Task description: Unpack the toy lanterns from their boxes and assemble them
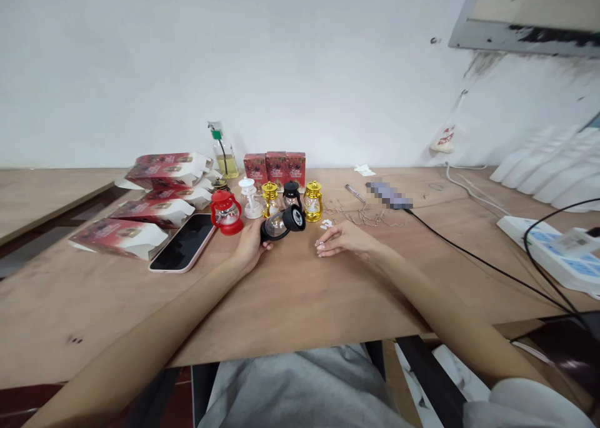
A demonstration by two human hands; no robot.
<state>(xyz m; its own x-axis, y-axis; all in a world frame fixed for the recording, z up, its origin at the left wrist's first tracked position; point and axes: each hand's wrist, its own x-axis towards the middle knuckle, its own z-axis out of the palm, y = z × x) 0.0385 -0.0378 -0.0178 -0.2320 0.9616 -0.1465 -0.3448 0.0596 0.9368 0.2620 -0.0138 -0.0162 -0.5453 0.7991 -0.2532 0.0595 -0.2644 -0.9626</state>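
Observation:
My left hand [251, 247] is closed around a small black lantern [277, 225] with a clear globe. The lantern is tipped over, its round base turned toward the right. My right hand [344, 239] hovers over the table with fingertips pinched on a small whitish piece [320, 247] whose kind I cannot make out. Small white bits [326, 224] lie just beyond it. Behind my hands stand a red lantern [227, 215], a white lantern [252, 202], two gold lanterns, one at the left [270, 200] and one at the right [313, 202], and another black lantern [292, 195].
A phone [182, 245] and opened red boxes [152, 212] lie at left. Three upright red boxes [275, 165] and a green-capped bottle [225, 156] stand by the wall. Rightward are thin tangled wires [370, 215], a black cable [462, 250] and a power strip [553, 253].

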